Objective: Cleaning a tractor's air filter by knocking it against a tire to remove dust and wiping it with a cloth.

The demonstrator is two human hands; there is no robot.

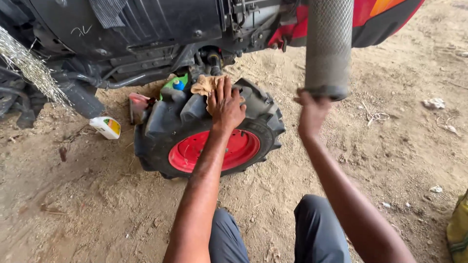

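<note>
the left hand [225, 104] lies flat, fingers spread, on a tan rag [206, 84] on top of the tyre [170, 114] with the red rim [195, 151]. the right hand [311, 113] is closed around the bottom end of a grey mesh cylinder filter [329, 46], holding it upright, well apart from the left hand. this looks like a pause mid-cleaning; wiping the filter would call for gripping the rag first. beyond the left hand sit a green bottle [176, 83] and a white bottle [107, 127] on the dirt; the tractor body [122, 29] crowds close above.

Both arms reach forward: left hand [225, 106] flat with fingers spread, right hand [311, 113] raised, gripping.
</note>
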